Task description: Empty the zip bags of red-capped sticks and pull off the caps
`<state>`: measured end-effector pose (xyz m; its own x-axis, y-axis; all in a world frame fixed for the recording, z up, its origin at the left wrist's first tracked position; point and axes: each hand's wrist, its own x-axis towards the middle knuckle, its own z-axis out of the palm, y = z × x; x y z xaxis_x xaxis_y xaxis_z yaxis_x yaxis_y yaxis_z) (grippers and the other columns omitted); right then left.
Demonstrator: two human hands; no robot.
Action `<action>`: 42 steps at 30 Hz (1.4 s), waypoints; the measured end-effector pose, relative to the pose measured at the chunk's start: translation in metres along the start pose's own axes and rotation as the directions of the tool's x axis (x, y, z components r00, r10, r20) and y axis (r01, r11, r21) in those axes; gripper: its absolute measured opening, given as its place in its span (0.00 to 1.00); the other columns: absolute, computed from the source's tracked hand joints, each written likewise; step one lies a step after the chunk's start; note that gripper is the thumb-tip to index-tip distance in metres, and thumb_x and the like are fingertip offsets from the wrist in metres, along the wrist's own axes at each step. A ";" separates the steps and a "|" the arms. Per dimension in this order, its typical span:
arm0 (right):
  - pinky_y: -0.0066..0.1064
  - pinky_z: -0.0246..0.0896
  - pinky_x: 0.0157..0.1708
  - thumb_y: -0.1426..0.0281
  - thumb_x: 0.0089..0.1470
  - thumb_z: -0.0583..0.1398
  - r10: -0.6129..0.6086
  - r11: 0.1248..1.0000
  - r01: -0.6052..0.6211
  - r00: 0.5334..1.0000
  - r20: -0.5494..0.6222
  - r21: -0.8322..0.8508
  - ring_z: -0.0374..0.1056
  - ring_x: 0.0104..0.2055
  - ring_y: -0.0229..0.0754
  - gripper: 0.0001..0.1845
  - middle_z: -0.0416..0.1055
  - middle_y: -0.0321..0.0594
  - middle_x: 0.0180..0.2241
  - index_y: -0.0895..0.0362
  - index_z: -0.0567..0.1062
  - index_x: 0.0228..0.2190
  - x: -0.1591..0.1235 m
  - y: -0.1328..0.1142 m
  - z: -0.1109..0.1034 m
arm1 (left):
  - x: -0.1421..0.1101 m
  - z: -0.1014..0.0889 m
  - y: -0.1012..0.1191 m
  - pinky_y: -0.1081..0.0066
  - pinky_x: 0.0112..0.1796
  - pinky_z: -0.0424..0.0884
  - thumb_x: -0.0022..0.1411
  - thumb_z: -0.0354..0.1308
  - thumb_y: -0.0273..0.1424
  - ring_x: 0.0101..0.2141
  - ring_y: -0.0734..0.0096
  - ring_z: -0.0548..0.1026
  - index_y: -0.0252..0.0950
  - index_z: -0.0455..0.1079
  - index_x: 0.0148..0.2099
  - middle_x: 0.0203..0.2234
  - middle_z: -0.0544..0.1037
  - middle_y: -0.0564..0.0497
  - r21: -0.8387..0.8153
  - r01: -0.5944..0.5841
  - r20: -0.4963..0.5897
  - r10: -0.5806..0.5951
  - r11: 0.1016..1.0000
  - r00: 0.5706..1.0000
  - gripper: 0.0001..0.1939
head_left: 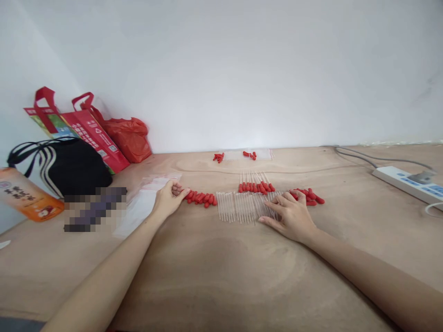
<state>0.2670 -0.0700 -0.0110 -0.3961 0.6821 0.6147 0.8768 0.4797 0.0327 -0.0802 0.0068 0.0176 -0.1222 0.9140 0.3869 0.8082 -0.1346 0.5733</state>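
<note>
Near the middle of the wooden table, clear glass dropper tubes (235, 207) lie side by side in a row. Red rubber bulbs (202, 198) are heaped at the row's left end, and more red bulbs (313, 197) lie at its right. Behind the row are several droppers (256, 186) with red bulbs on their near ends. My left hand (170, 198) has its fingers curled and its thumb against a red bulb at the left heap's edge. My right hand (290, 214) lies over the right-hand tubes, fingers spread, fingertips close to the right heap.
Clear plastic bags (138, 214) lie beside my left forearm, and bagged red-bulbed pieces (235, 155) sit near the wall. At left are an orange pouch (31, 196), a black drawstring bag (74, 168), and red bags (128, 138). A white power strip (401, 180) with cables lies right.
</note>
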 end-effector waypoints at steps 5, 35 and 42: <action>0.44 0.43 0.42 0.46 0.47 0.51 -0.030 0.999 0.029 0.998 0.061 0.019 0.59 0.34 0.42 0.29 0.68 0.40 0.28 0.54 0.74 0.38 0.000 0.001 0.000 | 0.000 0.000 0.000 0.73 0.30 0.66 0.49 0.54 0.43 0.24 0.72 0.71 0.36 0.64 0.32 0.23 0.73 0.53 0.002 0.042 0.015 -0.042 0.999 0.999 0.15; 0.37 0.42 0.39 0.66 0.52 0.55 0.115 0.993 -0.108 0.978 -0.174 0.053 0.59 0.30 0.38 0.10 0.69 0.36 0.23 0.52 0.76 0.28 -0.004 0.013 -0.004 | 0.018 0.079 0.128 0.74 0.23 0.61 0.48 0.57 0.43 0.21 0.71 0.69 0.36 0.71 0.20 0.16 0.71 0.54 0.153 -0.206 0.521 0.098 0.967 0.848 0.16; 0.37 0.45 0.40 0.66 0.51 0.56 0.114 0.993 -0.104 0.969 -0.218 0.058 0.59 0.31 0.39 0.09 0.68 0.36 0.25 0.52 0.76 0.32 -0.004 0.012 -0.002 | -0.002 0.049 0.118 0.63 0.42 0.61 0.53 0.54 0.33 0.40 0.60 0.67 0.34 0.69 0.26 0.32 0.71 0.46 0.192 -0.308 0.188 0.273 0.932 0.943 0.09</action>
<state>0.2801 -0.0680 -0.0116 -0.2244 0.5955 0.7714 0.8960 0.4374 -0.0770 0.0441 0.0080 0.0493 0.2137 0.8974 0.3860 0.9012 -0.3336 0.2767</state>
